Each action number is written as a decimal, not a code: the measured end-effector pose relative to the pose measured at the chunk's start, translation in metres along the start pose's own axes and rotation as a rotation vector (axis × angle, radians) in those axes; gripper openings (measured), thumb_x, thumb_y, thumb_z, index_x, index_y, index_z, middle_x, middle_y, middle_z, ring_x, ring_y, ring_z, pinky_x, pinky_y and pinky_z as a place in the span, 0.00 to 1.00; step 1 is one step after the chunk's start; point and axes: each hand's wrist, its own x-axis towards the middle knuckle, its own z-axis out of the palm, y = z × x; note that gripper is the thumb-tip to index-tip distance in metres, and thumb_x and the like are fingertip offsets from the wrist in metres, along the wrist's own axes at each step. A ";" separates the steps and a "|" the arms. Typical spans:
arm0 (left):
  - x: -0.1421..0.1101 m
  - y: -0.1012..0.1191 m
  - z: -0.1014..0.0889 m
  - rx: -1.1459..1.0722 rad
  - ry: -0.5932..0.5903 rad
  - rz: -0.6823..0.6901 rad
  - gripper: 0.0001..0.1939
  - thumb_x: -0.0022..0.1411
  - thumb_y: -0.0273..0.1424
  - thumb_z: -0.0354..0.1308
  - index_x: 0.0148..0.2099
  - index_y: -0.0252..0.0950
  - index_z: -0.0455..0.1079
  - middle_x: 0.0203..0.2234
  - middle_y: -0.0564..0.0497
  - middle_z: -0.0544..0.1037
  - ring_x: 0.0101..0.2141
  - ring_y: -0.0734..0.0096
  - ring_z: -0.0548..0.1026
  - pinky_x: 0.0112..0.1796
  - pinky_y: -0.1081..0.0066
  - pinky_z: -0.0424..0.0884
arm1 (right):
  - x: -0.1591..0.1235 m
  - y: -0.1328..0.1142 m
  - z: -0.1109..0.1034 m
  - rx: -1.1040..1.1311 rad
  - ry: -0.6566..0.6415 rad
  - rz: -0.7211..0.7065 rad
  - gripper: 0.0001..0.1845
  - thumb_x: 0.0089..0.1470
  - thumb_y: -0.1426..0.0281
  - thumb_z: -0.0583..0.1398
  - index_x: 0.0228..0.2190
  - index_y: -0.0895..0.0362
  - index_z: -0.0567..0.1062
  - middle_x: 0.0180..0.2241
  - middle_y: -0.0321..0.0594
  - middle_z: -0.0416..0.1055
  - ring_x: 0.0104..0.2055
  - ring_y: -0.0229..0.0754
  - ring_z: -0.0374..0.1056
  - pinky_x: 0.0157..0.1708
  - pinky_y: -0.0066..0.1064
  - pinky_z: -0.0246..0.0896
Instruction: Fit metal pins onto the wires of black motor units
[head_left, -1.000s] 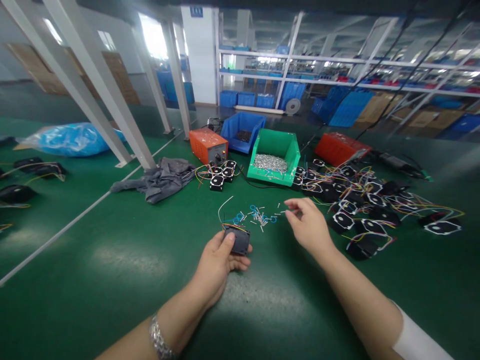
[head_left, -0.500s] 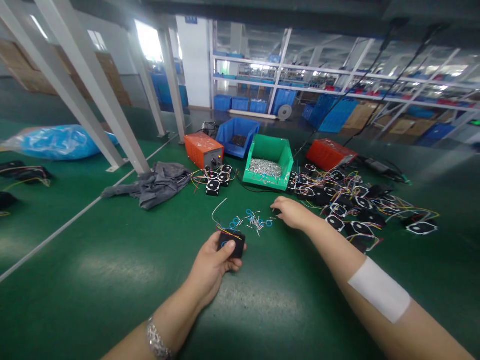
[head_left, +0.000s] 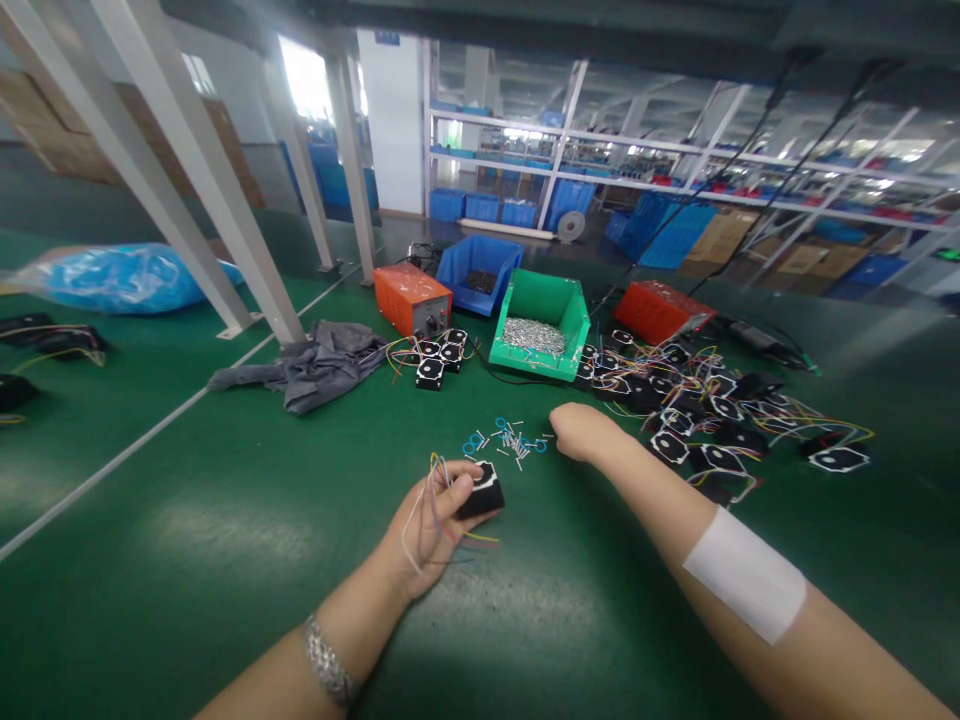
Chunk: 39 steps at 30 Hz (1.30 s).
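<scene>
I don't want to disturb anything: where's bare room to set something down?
The green surface between the pale line, gray cloth and left hand is bare. Another bare patch lies between left forearm and right forearm. It's crowded right of the green bin, with tangled wired parts; loose pins lie in front.

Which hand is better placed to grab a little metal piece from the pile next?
Probably the right hand: it's beside the metal pieces, though I can't see whether its grip holds anything. The left hand is busy holding a black part.
</scene>
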 end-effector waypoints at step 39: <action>0.002 -0.001 0.004 0.219 0.194 0.080 0.16 0.42 0.24 0.60 0.36 0.32 0.63 0.27 0.52 0.70 0.28 0.75 0.69 0.33 0.73 0.63 | -0.084 -0.084 0.006 0.985 0.423 -0.123 0.04 0.42 0.77 0.56 0.21 0.58 0.67 0.19 0.32 0.64 0.22 0.33 0.61 0.22 0.23 0.57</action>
